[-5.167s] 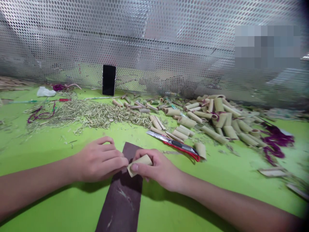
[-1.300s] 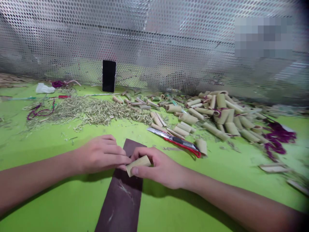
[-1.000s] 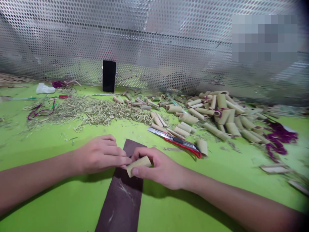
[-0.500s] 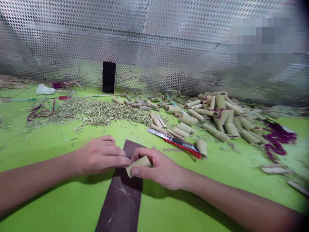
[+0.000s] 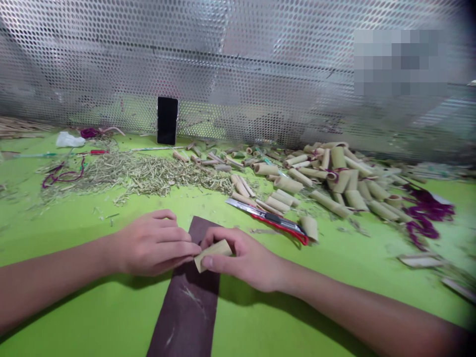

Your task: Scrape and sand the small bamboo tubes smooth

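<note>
A short pale bamboo tube (image 5: 216, 251) is gripped between the thumb and fingers of my right hand (image 5: 248, 260), tilted over a dark brown strip that looks like sandpaper (image 5: 193, 302). Pale scuff marks show on the strip. My left hand (image 5: 159, 243) is closed, its fingers pressed together and their tips against the tube's left end. Whatever those fingertips pinch, if anything, is hidden. Just beyond my right hand lies a red utility knife (image 5: 273, 219) with its blade out, pointing left.
Many cut bamboo tubes (image 5: 340, 181) are heaped at the back right beside purple thread (image 5: 424, 218). Shavings (image 5: 148, 171) cover the back left, near a red-handled tool (image 5: 99, 152). A phone (image 5: 167, 120) leans against the perforated metal screen (image 5: 260, 74). The table (image 5: 92, 307) is green.
The view has shifted very slightly. Both hands and the bamboo tube keep nearly the same pose over the strip.
</note>
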{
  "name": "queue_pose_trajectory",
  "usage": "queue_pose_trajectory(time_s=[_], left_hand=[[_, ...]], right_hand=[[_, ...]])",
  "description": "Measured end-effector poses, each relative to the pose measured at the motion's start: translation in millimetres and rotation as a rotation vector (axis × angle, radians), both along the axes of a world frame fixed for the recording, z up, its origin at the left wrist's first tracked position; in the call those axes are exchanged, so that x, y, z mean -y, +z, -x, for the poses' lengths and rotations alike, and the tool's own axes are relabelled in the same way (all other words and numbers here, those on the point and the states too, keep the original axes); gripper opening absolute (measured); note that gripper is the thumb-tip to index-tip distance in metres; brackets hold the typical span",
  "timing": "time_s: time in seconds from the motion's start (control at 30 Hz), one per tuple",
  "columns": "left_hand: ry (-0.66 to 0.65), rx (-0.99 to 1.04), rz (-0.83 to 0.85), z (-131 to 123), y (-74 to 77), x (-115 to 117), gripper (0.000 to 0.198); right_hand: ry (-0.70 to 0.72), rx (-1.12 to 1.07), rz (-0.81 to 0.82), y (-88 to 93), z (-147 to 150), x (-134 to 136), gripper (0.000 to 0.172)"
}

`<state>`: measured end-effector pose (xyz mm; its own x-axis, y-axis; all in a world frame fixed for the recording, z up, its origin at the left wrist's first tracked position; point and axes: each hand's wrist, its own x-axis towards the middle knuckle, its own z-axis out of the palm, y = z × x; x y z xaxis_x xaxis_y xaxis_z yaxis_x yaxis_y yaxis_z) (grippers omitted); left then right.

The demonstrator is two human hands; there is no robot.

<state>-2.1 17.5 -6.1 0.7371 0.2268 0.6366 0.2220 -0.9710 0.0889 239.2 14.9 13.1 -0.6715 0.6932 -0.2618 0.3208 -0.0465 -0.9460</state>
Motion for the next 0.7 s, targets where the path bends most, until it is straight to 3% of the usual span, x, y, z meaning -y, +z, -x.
queue_pose_trajectory(time_s=[0.4,0.7], left_hand=[[-0.005,-0.006,-0.042,2,0.6,-2,0.012],[0.004,-0.188,-0.188,4,15.5,4,0.03]], right_hand=[[-0.008,-0.014,0.01,1.6,0,-1,0.03],[-0.024,-0.002,0.033,0.6,0,0,0.03]])
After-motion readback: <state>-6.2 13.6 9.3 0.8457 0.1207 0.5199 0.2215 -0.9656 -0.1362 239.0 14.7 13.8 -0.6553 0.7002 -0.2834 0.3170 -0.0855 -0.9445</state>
